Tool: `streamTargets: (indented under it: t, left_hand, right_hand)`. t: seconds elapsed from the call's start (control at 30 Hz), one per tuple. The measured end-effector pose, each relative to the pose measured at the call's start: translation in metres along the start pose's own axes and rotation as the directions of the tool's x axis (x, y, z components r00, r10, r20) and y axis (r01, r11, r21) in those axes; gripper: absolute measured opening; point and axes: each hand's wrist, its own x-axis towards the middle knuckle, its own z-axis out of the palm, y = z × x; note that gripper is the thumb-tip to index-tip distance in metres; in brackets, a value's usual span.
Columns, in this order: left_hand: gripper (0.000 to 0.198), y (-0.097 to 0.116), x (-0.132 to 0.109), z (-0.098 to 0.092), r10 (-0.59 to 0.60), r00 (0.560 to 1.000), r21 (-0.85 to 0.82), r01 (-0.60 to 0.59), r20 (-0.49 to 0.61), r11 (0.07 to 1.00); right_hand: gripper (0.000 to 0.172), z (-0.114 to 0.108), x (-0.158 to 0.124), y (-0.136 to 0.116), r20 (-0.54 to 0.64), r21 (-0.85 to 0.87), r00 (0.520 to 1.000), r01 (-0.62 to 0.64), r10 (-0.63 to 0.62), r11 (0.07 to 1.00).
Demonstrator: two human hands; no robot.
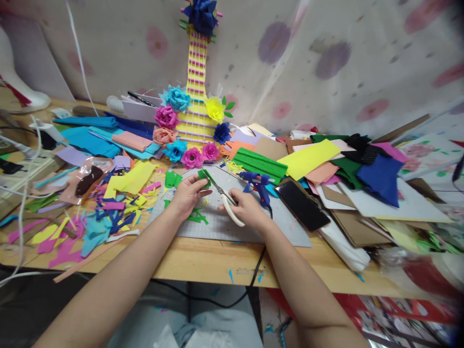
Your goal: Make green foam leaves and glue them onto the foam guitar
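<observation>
My left hand (187,197) pinches a small piece of green crepe paper (204,178) above the grey mat (232,229). Around the white handles of a pair of scissors (228,207), my right hand (247,209) is closed. The scissor blades point up and left, reaching the green piece; whether they are cutting into it I cannot tell. Green scraps (197,216) lie on the mat under my left hand, and another green piece (173,179) sits just behind it. A blue glue gun (258,184) rests on the mat beyond my right hand.
A yellow paper guitar (196,116) with paper flowers stands at the back. Colourful paper scraps (108,212) cover the left side. Folded green crepe paper (260,163), a black phone (302,204) and stacked sheets lie to the right. A black cable (253,280) hangs over the table's front edge.
</observation>
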Motion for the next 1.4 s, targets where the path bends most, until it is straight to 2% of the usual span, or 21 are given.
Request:
streamTargets:
  t: [0.5,0.8,0.9,1.0,1.07,1.13,1.23,1.33,1.4]
  left_hand:
    - [0.023,-0.002,-0.001,0.001,0.031,0.999,0.034,-0.03,-0.026,0.999]
    - [0.028,-0.003,0.0,-0.001,0.092,0.994,0.192,-0.079,-0.059,0.978]
    - [0.027,-0.002,-0.002,0.001,0.069,0.996,0.199,-0.056,-0.059,0.978]
    - [0.027,-0.001,-0.004,0.003,0.014,0.999,0.169,-0.008,-0.037,0.986]
    - [0.026,-0.001,-0.005,0.003,-0.029,1.0,0.151,0.028,0.003,0.988]
    - [0.023,0.0,-0.006,0.003,-0.1,0.993,0.143,0.089,0.067,0.986]
    - [0.017,0.003,-0.008,0.002,-0.272,0.943,0.132,0.249,0.193,0.959]
    - [0.017,0.005,-0.01,0.0,-0.418,0.851,0.103,0.408,0.317,0.907]
    - [0.015,0.004,-0.01,-0.002,-0.495,0.784,0.106,0.494,0.375,0.863]
  right_hand:
    - [0.032,-0.006,-0.001,0.009,0.043,0.071,0.999,-0.007,0.004,0.997]
    - [0.034,-0.011,-0.003,0.018,0.053,0.048,0.999,-0.012,0.009,0.999]
    - [0.034,-0.015,-0.003,0.021,0.054,0.072,0.999,-0.009,0.005,0.997]
    - [0.034,-0.015,-0.002,0.023,0.031,0.158,0.999,-0.024,0.019,0.987]
    - [0.034,-0.012,0.0,0.023,0.006,0.296,0.999,-0.05,0.05,0.954]
    - [0.035,-0.009,0.002,0.019,-0.016,0.478,0.997,-0.055,0.071,0.877]
    - [0.035,-0.004,0.007,0.01,-0.048,0.68,0.998,0.004,0.039,0.733]
    - [0.036,0.0,0.01,0.001,-0.051,0.786,0.998,0.053,-0.022,0.616]
    - [0.039,0.002,0.012,-0.004,0.011,0.838,0.998,0.022,-0.057,0.545]
